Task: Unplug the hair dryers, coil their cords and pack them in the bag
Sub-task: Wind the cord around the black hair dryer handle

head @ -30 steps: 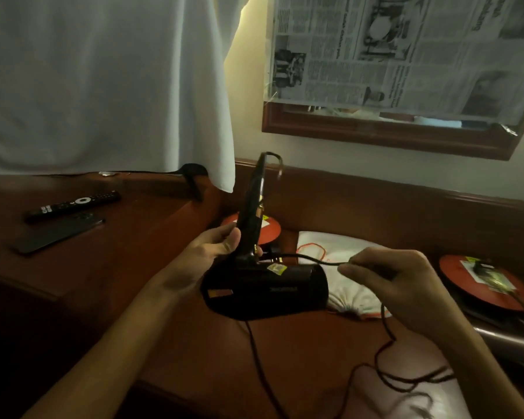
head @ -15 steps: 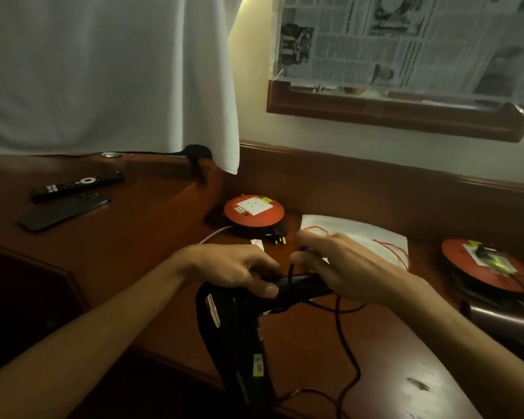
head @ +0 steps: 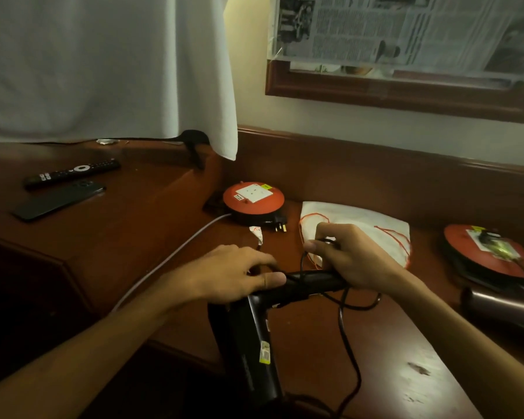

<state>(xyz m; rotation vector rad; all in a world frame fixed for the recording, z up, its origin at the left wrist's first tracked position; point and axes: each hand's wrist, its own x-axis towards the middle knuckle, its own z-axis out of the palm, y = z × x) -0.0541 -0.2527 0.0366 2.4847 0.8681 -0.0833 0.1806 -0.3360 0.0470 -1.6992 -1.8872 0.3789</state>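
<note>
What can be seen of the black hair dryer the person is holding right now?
The black hair dryer looks like glossy dark plastic. Its handle lies roughly level between both hands, while the barrel hangs down toward the camera over the desk's near edge, with a yellow-white sticker on its side. The left hand grips the handle near the barrel; the right hand holds the handle's far end and pinches a loop of its thin black cord, which trails down across the wooden desk. Its plug is not visible.
</note>
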